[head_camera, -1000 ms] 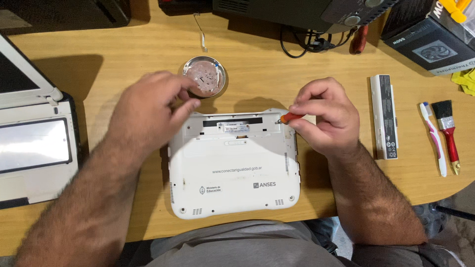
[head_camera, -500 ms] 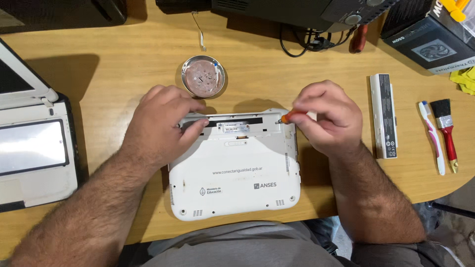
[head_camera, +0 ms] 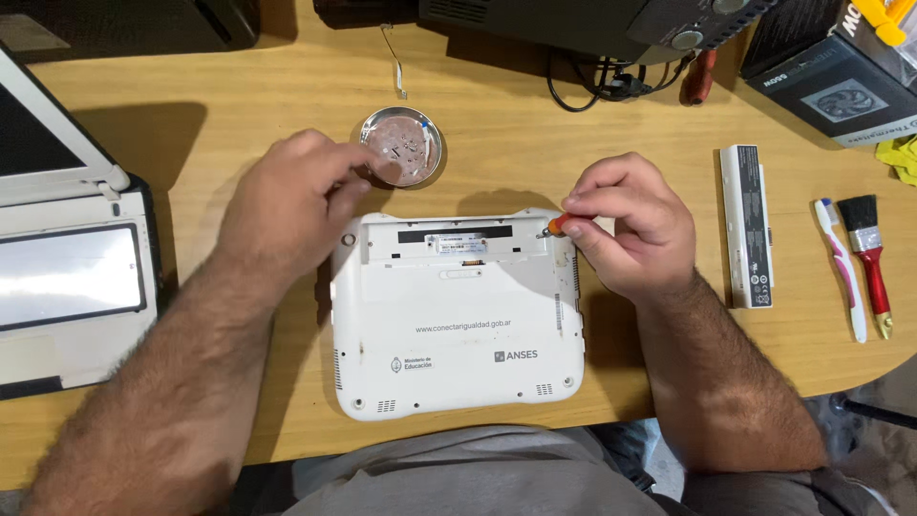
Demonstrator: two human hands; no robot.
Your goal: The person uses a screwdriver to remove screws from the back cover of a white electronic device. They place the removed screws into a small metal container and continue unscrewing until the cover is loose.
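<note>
I see a small white laptop [head_camera: 457, 315] lying upside down and flat on the wooden worktop [head_camera: 535, 143], its battery bay open along the far edge. An orange-handled screwdriver [head_camera: 555, 225] meets its far right corner. Just beyond sits a round metal dish [head_camera: 403, 146].

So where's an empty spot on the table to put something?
Bare wood lies between the white laptop and the long white battery, and left of the round metal dish. The back edge is crowded with cables and boxes.

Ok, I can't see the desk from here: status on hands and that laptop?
Left hand over round metal dish, grip unclear. Right hand pinching orange screwdriver at white laptop, underside up. Nothing in the way.
</note>
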